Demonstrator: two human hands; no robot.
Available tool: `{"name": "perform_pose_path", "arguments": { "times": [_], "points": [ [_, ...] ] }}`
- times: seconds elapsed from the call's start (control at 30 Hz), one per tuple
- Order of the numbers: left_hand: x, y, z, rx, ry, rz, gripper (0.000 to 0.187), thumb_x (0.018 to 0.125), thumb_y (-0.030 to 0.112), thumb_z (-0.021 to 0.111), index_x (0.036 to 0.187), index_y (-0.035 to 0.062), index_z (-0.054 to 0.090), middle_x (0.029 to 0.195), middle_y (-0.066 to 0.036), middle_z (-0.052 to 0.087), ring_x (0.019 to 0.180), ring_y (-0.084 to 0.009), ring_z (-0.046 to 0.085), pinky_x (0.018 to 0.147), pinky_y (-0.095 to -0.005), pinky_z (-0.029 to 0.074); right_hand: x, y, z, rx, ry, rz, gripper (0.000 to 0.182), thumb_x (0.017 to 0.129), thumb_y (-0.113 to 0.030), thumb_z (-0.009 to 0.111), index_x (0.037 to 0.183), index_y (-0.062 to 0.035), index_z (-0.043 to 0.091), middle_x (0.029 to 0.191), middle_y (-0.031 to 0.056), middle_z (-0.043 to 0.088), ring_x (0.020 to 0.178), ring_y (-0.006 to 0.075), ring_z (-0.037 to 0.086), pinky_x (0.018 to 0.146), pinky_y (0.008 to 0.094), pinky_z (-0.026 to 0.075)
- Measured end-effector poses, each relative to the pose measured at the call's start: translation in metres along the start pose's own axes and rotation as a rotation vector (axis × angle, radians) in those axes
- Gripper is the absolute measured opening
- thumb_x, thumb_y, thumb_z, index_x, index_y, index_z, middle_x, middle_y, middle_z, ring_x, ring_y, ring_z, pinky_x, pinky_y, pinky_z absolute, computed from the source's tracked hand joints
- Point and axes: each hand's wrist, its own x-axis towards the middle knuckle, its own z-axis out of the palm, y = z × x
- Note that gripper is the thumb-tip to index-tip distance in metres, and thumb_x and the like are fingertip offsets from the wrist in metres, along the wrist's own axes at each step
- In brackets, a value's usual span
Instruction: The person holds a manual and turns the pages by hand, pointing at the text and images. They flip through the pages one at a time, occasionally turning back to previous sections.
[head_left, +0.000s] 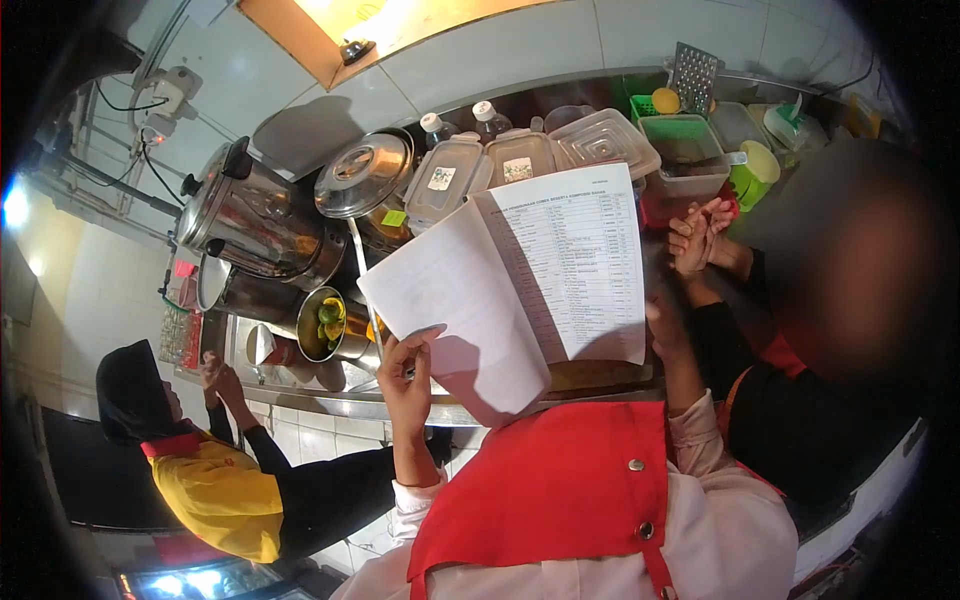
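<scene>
My left hand (408, 378) pinches the lower left edge of a turned-back white page (455, 310), which curls over toward me. Beside that page lies a printed sheet (575, 270) with a table of small text, part of the same stack of papers. My right hand (662, 328) is at the right edge of the printed sheet, its fingers partly hidden behind or beside the paper. The papers are held up above the metal counter, in front of lidded plastic containers (448, 180).
Steel pots (262, 215) stand at the left, near a bowl of green and yellow fruit (325, 322). Tubs (685, 150) and a grater (693, 75) are at the back right. One person (215, 490) stands at the left, another at the right with clasped hands (700, 240).
</scene>
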Motion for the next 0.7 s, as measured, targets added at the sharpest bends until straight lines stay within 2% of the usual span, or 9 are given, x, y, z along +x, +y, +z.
{"name": "perform_pose_path", "arguments": {
  "times": [0.43,0.7],
  "points": [
    [0.000,-0.001,0.000,0.028,0.005,0.003,0.021,0.088,0.001,0.052,0.101,0.0019,0.069,0.099,-0.004,0.058,0.081,-0.0094,0.058,0.066,-0.0204,0.045,0.006,0.014,-0.008,0.062,-0.003,0.017,0.022,0.090,-0.020,0.055,0.094,-0.0048,0.070,0.083,0.0001,0.066,0.071,0.0075,0.058,0.062,0.0211,0.042],
    [-0.001,0.001,0.009,0.011,-0.039,0.006,0.020,0.089,0.000,0.052,0.101,0.0015,0.068,0.101,-0.005,0.059,0.084,-0.0105,0.059,0.068,-0.0207,0.046,0.012,0.024,-0.017,0.147,-0.149,0.075,0.023,0.089,-0.021,0.056,0.097,-0.0029,0.069,0.090,0.0026,0.067,0.078,0.0108,0.060,0.071,0.0252,0.045]
  ]
}}
